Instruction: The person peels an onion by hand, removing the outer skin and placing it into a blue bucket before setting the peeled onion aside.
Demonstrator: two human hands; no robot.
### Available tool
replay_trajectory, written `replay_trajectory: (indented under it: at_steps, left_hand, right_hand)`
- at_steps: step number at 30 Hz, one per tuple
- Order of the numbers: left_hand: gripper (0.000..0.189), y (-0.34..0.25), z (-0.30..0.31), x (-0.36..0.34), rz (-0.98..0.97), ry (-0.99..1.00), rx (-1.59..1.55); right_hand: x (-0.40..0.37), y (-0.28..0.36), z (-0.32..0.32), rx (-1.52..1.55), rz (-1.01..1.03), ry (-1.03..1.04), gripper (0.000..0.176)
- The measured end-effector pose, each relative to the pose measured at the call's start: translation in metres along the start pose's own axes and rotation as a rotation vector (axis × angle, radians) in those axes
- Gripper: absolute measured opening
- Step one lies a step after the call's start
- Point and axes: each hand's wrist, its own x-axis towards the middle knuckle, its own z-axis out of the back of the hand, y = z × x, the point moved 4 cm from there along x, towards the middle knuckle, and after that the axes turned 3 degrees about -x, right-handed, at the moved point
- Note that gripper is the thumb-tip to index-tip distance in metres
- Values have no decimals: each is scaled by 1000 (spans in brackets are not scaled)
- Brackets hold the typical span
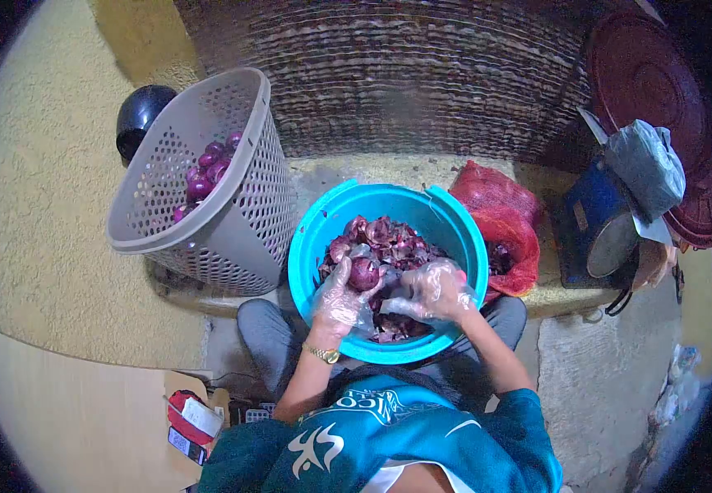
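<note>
My left hand (341,302), in a clear plastic glove and with a gold watch at the wrist, grips a red onion (364,274) over the turquoise tub (389,353). Just right of it, my right hand (434,292), gloved too, is closed with its fingers curled. A bit of pink shows at its edge, but what it holds is hidden. Papery onion skins (385,234) fill much of the tub below both hands. The tub rests between my knees.
A tall grey perforated basket (257,205) holding red onions (200,185) leans at the left. Right of the tub lies a red mesh sack (496,197). Farther right are a blue container (598,201) and a dark red lid (648,78). A phone (187,444) lies lower left.
</note>
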Motion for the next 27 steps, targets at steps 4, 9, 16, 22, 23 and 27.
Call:
replay_trajectory:
  at_steps: [4,9,16,22,23,27]
  left_hand:
    - [43,3,-8,-6,15,33,47]
    - [42,7,-13,-7,77,102,31]
    - [37,7,-11,-12,-198,43,366]
    - [36,7,-15,-8,-13,66,89]
    - [36,8,-14,-7,-7,71,83]
    - [35,6,-10,-8,24,72,76]
  right_hand:
    - [10,-4,11,59,-77,-242,63]
    - [19,2,11,97,-82,-402,59]
    - [19,1,5,174,-110,-356,55]
    - [17,-7,-8,224,-129,-233,47]
    - [16,-8,-10,224,-129,-234,47]
    - [14,-14,-26,105,-48,-241,49]
